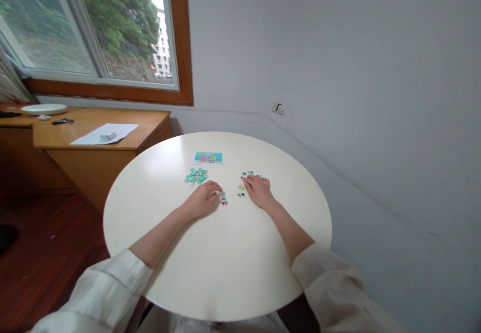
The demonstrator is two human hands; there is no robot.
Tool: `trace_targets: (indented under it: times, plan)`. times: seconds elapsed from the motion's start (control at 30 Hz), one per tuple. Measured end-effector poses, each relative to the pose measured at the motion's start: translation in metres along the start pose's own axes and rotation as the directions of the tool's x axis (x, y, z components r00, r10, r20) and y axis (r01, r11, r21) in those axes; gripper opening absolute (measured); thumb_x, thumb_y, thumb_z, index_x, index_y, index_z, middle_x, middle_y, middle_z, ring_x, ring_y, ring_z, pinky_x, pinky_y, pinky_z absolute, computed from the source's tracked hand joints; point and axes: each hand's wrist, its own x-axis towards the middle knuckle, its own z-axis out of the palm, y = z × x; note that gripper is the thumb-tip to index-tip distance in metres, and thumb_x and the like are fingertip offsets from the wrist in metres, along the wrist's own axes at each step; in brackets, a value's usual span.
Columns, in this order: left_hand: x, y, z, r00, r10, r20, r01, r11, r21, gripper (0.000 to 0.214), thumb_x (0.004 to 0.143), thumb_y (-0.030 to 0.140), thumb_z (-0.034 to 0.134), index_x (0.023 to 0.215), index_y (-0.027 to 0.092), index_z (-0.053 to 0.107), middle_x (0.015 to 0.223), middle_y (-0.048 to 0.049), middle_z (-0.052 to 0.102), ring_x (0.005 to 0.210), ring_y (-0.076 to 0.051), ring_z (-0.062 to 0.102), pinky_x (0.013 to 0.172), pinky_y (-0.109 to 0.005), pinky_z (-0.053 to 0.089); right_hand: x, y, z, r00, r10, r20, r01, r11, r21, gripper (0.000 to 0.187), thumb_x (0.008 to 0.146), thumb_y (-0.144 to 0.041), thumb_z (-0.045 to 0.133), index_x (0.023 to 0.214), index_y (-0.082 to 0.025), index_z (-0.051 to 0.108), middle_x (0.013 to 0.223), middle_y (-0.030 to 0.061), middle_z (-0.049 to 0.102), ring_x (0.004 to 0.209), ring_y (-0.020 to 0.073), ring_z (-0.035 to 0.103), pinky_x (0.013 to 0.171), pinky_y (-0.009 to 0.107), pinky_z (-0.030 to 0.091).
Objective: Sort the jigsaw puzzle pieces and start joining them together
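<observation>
Near the middle of the round table (225, 263), the left hand (205, 198) rests with its fingers curled and their tips right at the small pink-and-teal puzzle cluster (224, 200); whether thumb and finger pinch it or merely touch it, I cannot tell. The cluster lies just beside that hand, on the side facing the table's right edge, and its long axis runs roughly from the near edge toward the far edge — the left hand is plainly the nearer one. The right hand (259, 191) lies palm down across a gap, fingers stretched over the loose pieces (250, 173); what its tips hold, if anything, is hidden. Between the hands, closer to the right one, are a yellowish piece (241, 188) and a dark-and-pale piece (241, 195), both apart from the cluster.

The cluster looks flat and narrow — teal at its far end, pink with pale and dark marks toward its near end, the outline knobbed. It is too small to tell how many pieces it has or whether they interlock. Farther out, toward the far edge, lie a heap of teal pieces (196, 177) and, beyond it, a picture card (208, 158).
</observation>
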Motion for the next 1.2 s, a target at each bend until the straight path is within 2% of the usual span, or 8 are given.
trace_targets:
  times: [0.13,0.23,0.43,0.57,0.67,0.77,1.03,1.2]
  plan:
    - [0.000,0.000,0.000,1.000,0.003,-0.007,-0.003,1.000,-0.014,0.032,0.075,0.009,0.041,0.094,0.014,0.066,0.101,-0.0107,0.064,0.096,-0.020,0.061,0.091,-0.033,0.048,0.000,0.001,0.003,0.999,-0.007,0.052,0.008,1.000,-0.015,0.035,0.093,-0.033,0.034,0.119,-0.029,0.057,0.132,0.0061,0.053,0.121,0.0204,0.045,0.101,0.047,0.022]
    - [0.000,-0.002,0.002,1.000,-0.006,-0.009,0.006,1.000,-0.012,0.032,0.075,0.009,0.041,0.094,0.014,0.066,0.101,-0.0108,0.064,0.096,-0.020,0.061,0.091,-0.034,0.048,0.001,0.002,0.005,0.998,-0.018,0.058,0.018,1.000,-0.004,0.035,0.094,-0.031,0.032,0.117,-0.029,0.059,0.130,0.0050,0.055,0.122,0.0202,0.044,0.102,0.047,0.020]
    - [-0.001,-0.003,0.003,1.000,-0.001,-0.012,0.000,1.000,-0.019,0.032,0.075,0.009,0.040,0.094,0.014,0.066,0.101,-0.0110,0.064,0.096,-0.019,0.061,0.091,-0.034,0.048,0.002,-0.001,0.005,0.990,-0.135,0.046,0.131,0.988,0.077,0.031,0.093,-0.028,0.035,0.099,-0.027,0.065,0.114,0.0031,0.065,0.117,0.0207,0.049,0.100,0.047,0.021]
    - [-0.001,-0.004,0.004,1.000,-0.006,-0.010,0.005,1.000,-0.016,0.033,0.074,0.008,0.041,0.094,0.014,0.067,0.101,-0.0105,0.064,0.096,-0.020,0.060,0.091,-0.035,0.047,0.002,-0.003,0.003,0.987,-0.157,-0.030,0.160,0.979,0.126,0.030,0.092,-0.027,0.037,0.090,-0.024,0.066,0.107,0.0046,0.067,0.106,0.0196,0.054,0.098,0.044,0.024]
    - [-0.001,-0.004,0.003,1.000,-0.012,-0.011,0.012,1.000,-0.010,0.033,0.075,0.009,0.041,0.094,0.015,0.067,0.101,-0.0099,0.064,0.096,-0.020,0.061,0.091,-0.034,0.047,0.002,-0.004,0.002,0.991,-0.113,-0.066,0.120,0.987,0.109,0.030,0.092,-0.027,0.037,0.095,-0.023,0.066,0.110,0.0062,0.065,0.107,0.0195,0.053,0.098,0.043,0.024]
    - [-0.001,-0.002,0.003,1.000,-0.011,-0.011,0.011,1.000,-0.008,0.033,0.075,0.009,0.040,0.094,0.014,0.067,0.100,-0.0103,0.065,0.096,-0.020,0.060,0.091,-0.034,0.048,0.001,-0.005,0.002,0.993,-0.107,-0.046,0.110,0.991,0.070,0.029,0.092,-0.028,0.038,0.099,-0.023,0.066,0.112,0.0070,0.063,0.108,0.0196,0.051,0.099,0.044,0.022]
    - [0.000,-0.002,0.002,1.000,-0.003,-0.009,0.003,1.000,-0.007,0.033,0.075,0.008,0.040,0.095,0.014,0.066,0.101,-0.0100,0.064,0.096,-0.019,0.060,0.091,-0.034,0.047,-0.002,-0.014,0.000,0.988,-0.155,0.005,0.155,0.988,-0.002,0.031,0.093,-0.027,0.036,0.098,-0.021,0.066,0.112,0.0066,0.063,0.111,0.0199,0.049,0.100,0.045,0.020]
    - [-0.001,-0.001,0.001,1.000,-0.007,-0.004,0.007,1.000,0.001,0.033,0.075,0.008,0.041,0.094,0.015,0.066,0.100,-0.0097,0.064,0.097,-0.019,0.060,0.092,-0.034,0.047,-0.002,-0.014,0.000,0.974,-0.224,0.041,0.224,0.974,0.000,0.031,0.094,-0.025,0.034,0.097,-0.022,0.065,0.108,0.0066,0.066,0.112,0.0211,0.051,0.096,0.045,0.023]
